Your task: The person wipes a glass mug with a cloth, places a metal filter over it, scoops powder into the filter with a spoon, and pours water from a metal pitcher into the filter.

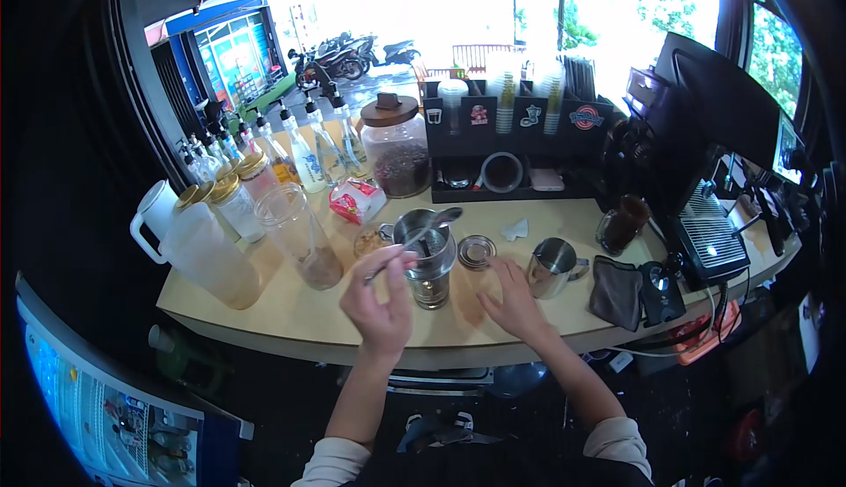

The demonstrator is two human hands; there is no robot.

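two hands: the left hand [381, 306] pinches a spoon [445, 217] above the metal cup [433, 268] on the worktop [573, 228]; the right hand [513, 304], loosely spread, seems empty near the round metal disc [477, 252]. a level, centred spoon should limit spills.

Glossy metal spoon [443, 218], matt cloth [616, 293]

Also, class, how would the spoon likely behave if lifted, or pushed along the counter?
The spoon should feel light and stiff, judging by its slim, metallic-looking handle. It may pivot in the left hand, since the grip lies back from its bowl. Set down and nudged, it could rock on that rounded bowl.
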